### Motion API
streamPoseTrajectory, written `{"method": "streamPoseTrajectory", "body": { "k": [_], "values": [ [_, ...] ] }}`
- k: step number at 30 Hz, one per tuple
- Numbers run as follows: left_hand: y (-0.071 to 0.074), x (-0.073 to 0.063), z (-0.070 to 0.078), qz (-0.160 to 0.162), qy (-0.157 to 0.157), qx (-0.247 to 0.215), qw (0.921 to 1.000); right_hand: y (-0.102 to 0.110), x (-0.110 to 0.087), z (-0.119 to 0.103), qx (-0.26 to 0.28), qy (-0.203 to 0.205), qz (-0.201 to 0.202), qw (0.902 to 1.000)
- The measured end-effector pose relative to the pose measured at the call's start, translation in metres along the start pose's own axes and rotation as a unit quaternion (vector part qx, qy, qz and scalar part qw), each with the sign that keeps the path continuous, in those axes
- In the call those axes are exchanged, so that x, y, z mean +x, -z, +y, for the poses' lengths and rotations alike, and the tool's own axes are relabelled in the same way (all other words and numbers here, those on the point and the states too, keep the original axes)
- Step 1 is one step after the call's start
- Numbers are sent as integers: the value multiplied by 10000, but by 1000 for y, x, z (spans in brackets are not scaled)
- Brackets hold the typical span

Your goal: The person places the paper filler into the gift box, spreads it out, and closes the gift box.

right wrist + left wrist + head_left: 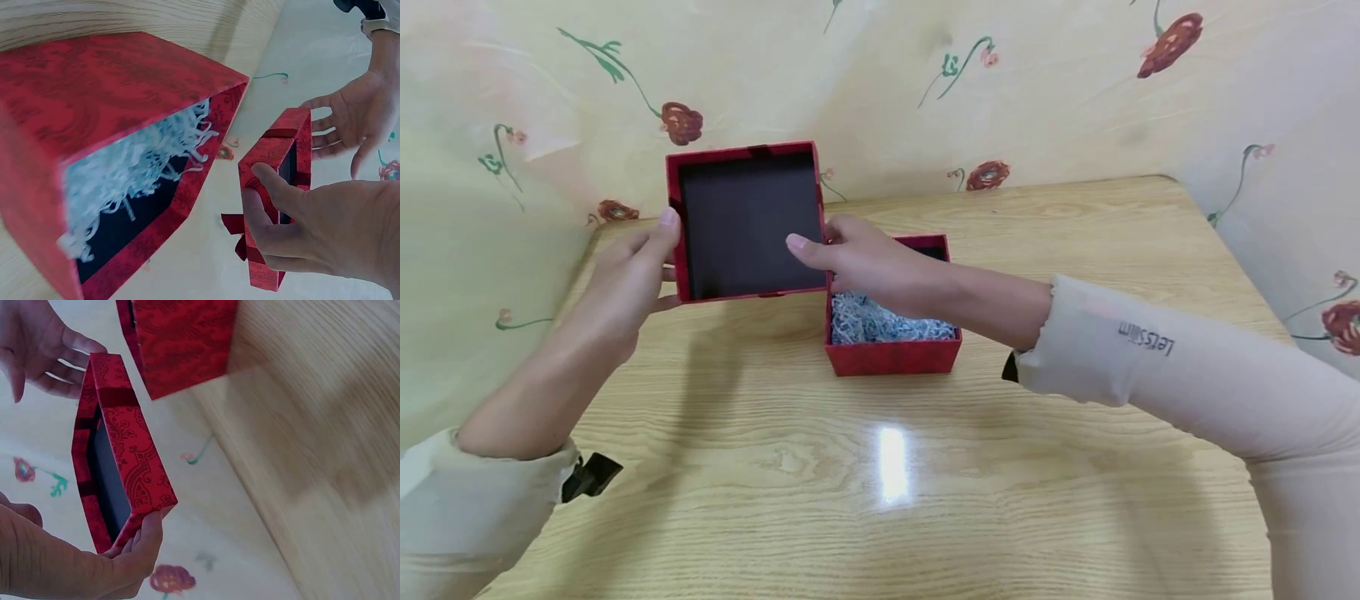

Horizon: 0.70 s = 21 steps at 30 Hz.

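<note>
A red brocade box lid (752,221) with a dark inside is held up off the table, its hollow side facing me. My left hand (632,267) grips its left end, the fingers bent round the corner in the left wrist view. At the right end my right hand (872,262) holds it, thumb in front of the hollow and fingers at the outer wall. A dark red bow (234,234) sticks out from the lid's outer face. Behind my right forearm the open red box (893,358) stands on the table, with pale blue shredded paper (868,321) inside.
The wood-grain table (790,500) extends under both arms and carries a bright light reflection. Close behind it hangs a pale flower-patterned cloth (865,83), which also runs along both sides.
</note>
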<state>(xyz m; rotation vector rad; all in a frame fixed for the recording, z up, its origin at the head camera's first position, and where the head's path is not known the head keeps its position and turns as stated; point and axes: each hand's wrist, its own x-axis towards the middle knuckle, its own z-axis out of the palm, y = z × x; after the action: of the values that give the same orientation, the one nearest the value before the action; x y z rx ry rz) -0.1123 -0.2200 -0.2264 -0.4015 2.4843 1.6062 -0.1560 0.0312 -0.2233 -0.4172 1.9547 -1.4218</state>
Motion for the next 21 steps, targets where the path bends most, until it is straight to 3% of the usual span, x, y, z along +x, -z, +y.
{"method": "streamPoseTrajectory", "body": {
  "k": [6, 21],
  "values": [
    [-17, -2, 11, -145, -61, -100, 9998, 13, -10, 7, -148, -75, 358, 9992],
    [-58, -8, 35, -556, -271, -361, 9974, 51, -48, 27, -120, 3, 633, 9979]
  ]
}}
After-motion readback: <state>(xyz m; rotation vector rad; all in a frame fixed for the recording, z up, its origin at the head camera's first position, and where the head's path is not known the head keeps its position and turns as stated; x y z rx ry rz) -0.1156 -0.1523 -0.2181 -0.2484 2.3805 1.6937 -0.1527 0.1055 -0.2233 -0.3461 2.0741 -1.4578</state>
